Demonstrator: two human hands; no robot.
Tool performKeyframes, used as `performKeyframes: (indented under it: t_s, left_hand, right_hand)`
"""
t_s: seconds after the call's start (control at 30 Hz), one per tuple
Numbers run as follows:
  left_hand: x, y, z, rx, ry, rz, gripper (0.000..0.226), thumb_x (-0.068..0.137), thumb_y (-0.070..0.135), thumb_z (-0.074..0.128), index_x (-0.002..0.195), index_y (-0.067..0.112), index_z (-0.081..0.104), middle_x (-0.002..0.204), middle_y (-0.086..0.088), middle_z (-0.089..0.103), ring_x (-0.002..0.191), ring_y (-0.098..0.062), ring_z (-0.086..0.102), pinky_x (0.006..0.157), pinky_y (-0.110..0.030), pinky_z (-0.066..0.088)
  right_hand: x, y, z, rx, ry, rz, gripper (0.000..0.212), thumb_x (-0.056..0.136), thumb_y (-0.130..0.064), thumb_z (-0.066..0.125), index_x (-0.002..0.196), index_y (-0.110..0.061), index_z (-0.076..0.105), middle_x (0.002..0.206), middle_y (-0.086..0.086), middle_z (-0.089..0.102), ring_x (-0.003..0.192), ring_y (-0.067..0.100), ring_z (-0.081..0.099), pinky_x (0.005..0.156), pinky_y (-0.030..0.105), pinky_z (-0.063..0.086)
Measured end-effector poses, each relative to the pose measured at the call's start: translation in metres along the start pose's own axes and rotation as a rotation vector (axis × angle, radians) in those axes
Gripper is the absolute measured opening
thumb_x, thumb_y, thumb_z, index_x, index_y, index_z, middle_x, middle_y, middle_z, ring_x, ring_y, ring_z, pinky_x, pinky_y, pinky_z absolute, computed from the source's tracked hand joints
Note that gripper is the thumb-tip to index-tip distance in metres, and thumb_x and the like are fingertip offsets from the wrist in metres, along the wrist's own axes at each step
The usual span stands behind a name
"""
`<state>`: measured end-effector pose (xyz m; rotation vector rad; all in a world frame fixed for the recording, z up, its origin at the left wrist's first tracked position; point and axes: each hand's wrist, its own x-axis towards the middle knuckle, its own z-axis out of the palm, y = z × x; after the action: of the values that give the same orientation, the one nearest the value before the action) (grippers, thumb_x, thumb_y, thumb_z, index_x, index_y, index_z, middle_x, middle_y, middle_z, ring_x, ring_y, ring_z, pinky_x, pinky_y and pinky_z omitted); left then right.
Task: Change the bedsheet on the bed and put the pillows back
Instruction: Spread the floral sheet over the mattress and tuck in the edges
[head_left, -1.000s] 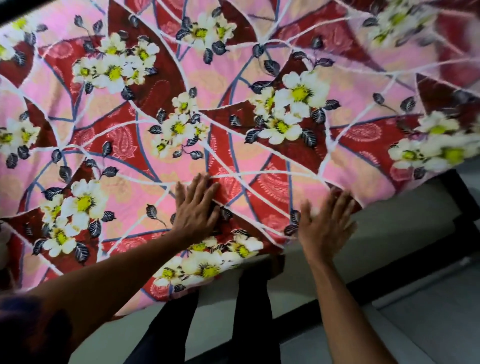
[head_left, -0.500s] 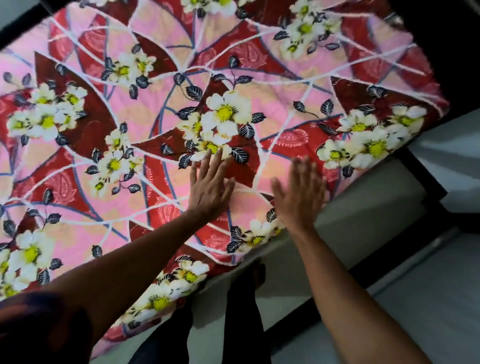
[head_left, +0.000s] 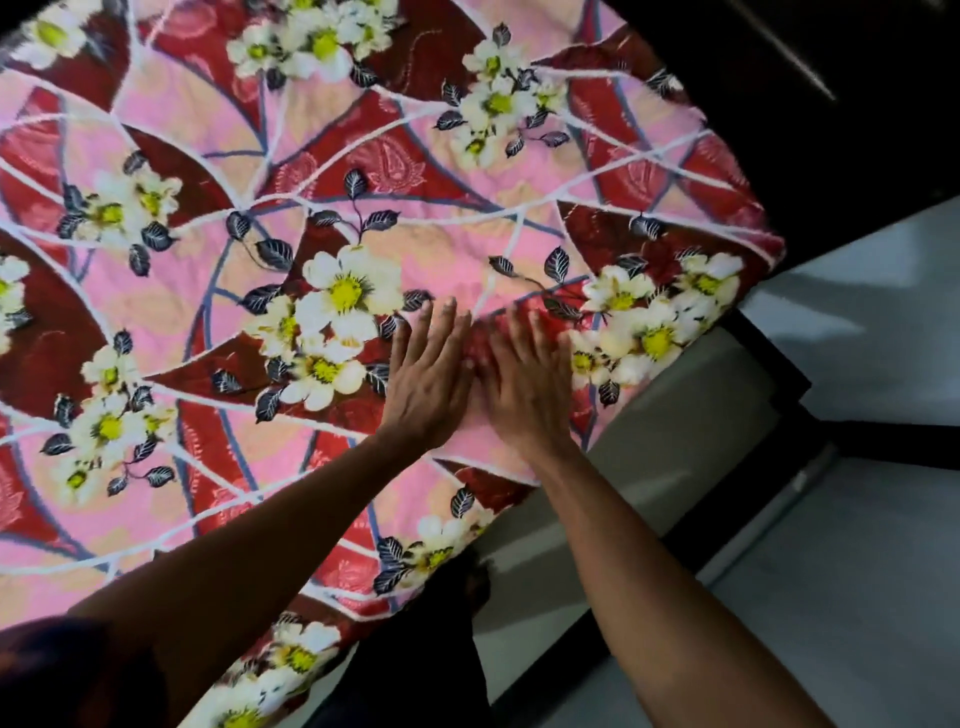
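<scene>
At the bottom left a dark sleeve (head_left: 62, 670) is cut off by the frame, and both bare forearms reach up from the lower edge. Between them the person's legs in black trousers (head_left: 415, 665) stand against the bed, partly hidden by the overhanging cloth.

The left hand (head_left: 428, 379) lies flat with straight fingers, palm down, pressing on the pink and dark red cotton bedsheet with white flowers (head_left: 415, 244). The right hand (head_left: 527, 384) lies just beside it, likewise flat and released and gripping nothing. Its fingers are blurred, so their exact spread is hard to make out. Both hands point away from the body, toward the far right.

The sheet is spread over the top of the bed. Its near edge runs aslant from lower left up to a corner at the right, where it hangs a little over the pale grey mattress side (head_left: 649, 441). The left and top of the sheet are cut off, so its long axis cannot be told. Under the mattress shows a black bed frame (head_left: 769, 358), then pale grey floor (head_left: 857, 597). Beyond the far edge all is dark and unreadable.
</scene>
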<state>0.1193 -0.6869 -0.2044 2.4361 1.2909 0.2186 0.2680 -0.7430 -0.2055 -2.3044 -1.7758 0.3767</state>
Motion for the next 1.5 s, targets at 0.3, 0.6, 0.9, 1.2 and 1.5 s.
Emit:
performKeyframes:
  t_s: [0.3, 0.6, 0.9, 1.2, 1.5]
  left_hand:
    - [0.065, 0.026, 0.013, 0.033, -0.143, 0.101, 0.063, 0.104, 0.049, 0.033, 0.159, 0.023, 0.018, 0.167, 0.000, 0.011, 0.155, -0.023, 0.000, 0.121, -0.058, 0.009]
    - [0.105, 0.074, 0.036, 0.043, -0.136, 0.072, 0.062, 0.102, 0.050, 0.031, 0.157, 0.020, 0.028, 0.164, -0.004, 0.023, 0.154, -0.027, 0.012, 0.120, -0.061, 0.012]
    - [0.167, 0.107, 0.043, 0.078, -0.159, 0.061, 0.062, 0.104, 0.050, 0.022, 0.158, 0.019, 0.024, 0.166, -0.002, 0.015, 0.154, -0.025, 0.007, 0.122, -0.057, 0.010]
    - [0.204, 0.143, 0.056, 0.044, -0.142, 0.005, 0.059, 0.105, 0.046, 0.025, 0.158, 0.020, 0.023, 0.165, -0.003, 0.019, 0.155, -0.023, 0.006, 0.123, -0.053, 0.006]
    - [0.246, 0.167, 0.053, 0.044, -0.175, 0.124, 0.062, 0.104, 0.050, 0.022, 0.159, 0.022, 0.018, 0.166, -0.001, 0.010, 0.155, -0.022, 0.000, 0.124, -0.052, 0.008]
  right_hand:
    - [0.068, 0.165, -0.067, -0.071, 0.037, 0.461, 0.079, 0.099, -0.063, 0.027, 0.160, -0.014, 0.020, 0.167, 0.012, 0.013, 0.155, 0.032, 0.008, 0.122, 0.058, 0.016]
    - [0.114, 0.146, -0.059, -0.179, -0.078, 0.007, 0.065, 0.101, -0.064, 0.023, 0.159, -0.033, 0.021, 0.168, -0.001, 0.016, 0.154, 0.025, 0.015, 0.122, 0.057, 0.011]
    - [0.146, 0.233, -0.113, -0.053, 0.110, 0.228, 0.063, 0.100, -0.052, 0.044, 0.153, -0.017, 0.037, 0.158, 0.008, 0.039, 0.142, 0.030, 0.038, 0.113, 0.051, 0.033]
    - [0.224, 0.225, -0.089, 0.102, -0.052, -0.006, 0.065, 0.097, -0.063, 0.040, 0.155, -0.034, 0.033, 0.161, 0.003, 0.035, 0.144, 0.029, 0.036, 0.115, 0.050, 0.028]
    - [0.236, 0.276, -0.107, 0.790, -0.392, 0.341, 0.068, 0.097, -0.056, 0.054, 0.153, -0.020, 0.040, 0.149, 0.009, 0.049, 0.135, 0.026, 0.049, 0.110, 0.036, 0.040]
